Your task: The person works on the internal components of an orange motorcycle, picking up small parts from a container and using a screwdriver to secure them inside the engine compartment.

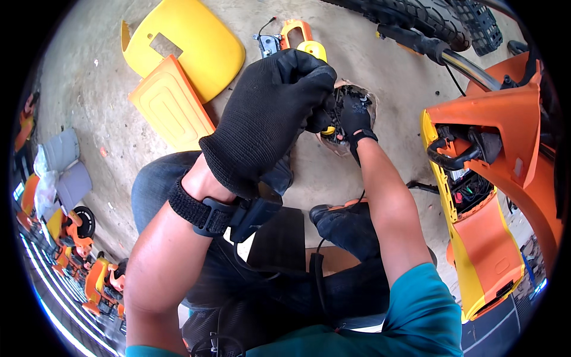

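Observation:
My left hand (270, 116), in a black knit glove, is raised in the middle of the view with its fingers curled closed. Whatever the fingers may hold is hidden. Beyond it on the floor, my right hand (357, 118), also in a black glove, reaches down into an open bag (373, 102) of small dark parts (344, 95). Its fingertips blend into these parts, so I cannot tell whether they grip one. A small yellow piece (328, 130) shows at the bag's near left side, partly covered by my left hand.
At the upper left, a yellow plastic panel (208, 47) and an orange panel (172, 107) lie on the concrete floor (101, 89). Farther ahead are an orange bracket (303, 27) and a blue-grey part (269, 45). An orange-and-yellow vehicle body (482, 238) with a wheel (434, 21) stands at right.

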The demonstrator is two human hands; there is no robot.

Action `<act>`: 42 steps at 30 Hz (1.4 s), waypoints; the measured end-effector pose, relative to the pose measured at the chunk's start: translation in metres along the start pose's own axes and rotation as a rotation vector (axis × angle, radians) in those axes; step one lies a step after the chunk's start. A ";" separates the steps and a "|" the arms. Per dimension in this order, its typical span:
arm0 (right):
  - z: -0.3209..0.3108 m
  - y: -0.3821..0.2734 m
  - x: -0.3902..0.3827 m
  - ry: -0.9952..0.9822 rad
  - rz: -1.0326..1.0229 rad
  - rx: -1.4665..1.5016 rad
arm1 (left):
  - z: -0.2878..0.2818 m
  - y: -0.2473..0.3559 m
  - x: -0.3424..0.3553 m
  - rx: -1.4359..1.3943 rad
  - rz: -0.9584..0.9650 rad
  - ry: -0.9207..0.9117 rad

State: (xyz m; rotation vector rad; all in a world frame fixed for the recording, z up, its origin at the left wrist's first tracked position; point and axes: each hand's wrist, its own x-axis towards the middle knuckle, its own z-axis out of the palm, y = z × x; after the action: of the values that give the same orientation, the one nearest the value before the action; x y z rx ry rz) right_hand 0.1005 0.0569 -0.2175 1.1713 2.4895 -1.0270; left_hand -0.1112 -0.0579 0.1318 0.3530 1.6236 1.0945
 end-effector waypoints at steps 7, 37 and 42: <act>-0.027 0.024 -0.018 -0.048 0.055 0.300 | 0.008 -0.007 -0.007 -0.010 0.073 -0.024; -0.266 -0.135 -0.284 0.258 0.106 1.211 | 0.100 -0.034 -0.036 -0.016 0.120 -0.727; -0.261 -0.115 -0.330 0.444 0.143 1.082 | 0.140 -0.038 -0.048 -0.101 0.009 -0.854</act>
State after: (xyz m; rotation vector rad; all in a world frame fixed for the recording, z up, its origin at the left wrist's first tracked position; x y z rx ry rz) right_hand 0.2614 -0.0166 0.1809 1.9619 1.9861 -2.4123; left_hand 0.0412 -0.0456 0.1335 0.6528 0.8058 0.8489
